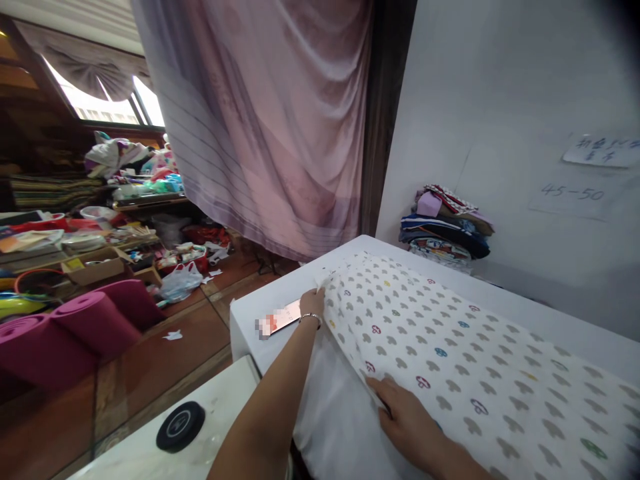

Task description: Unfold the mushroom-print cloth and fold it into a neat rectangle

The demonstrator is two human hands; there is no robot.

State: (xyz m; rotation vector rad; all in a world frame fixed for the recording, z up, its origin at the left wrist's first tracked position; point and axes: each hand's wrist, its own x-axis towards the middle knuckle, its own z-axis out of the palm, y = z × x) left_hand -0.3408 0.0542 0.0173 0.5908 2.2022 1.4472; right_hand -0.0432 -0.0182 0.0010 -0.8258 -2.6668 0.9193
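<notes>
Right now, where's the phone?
In the head view, the phone lies left of centre on the white surface, just left of the left hand.

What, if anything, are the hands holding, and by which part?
Patterned cloth, by one edge: left hand apparently near a corner, right hand farther along.

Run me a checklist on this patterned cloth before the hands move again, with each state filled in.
1. Left hand at the edge of the patterned cloth: ok.
2. Right hand at that edge too: ok.
3. Left hand's grip: cannot tell, its fingertips are hidden.
4. Phone well away from the left hand: not ok, it lies right beside it.
5. Black disc apart from the cloth: ok.
</notes>
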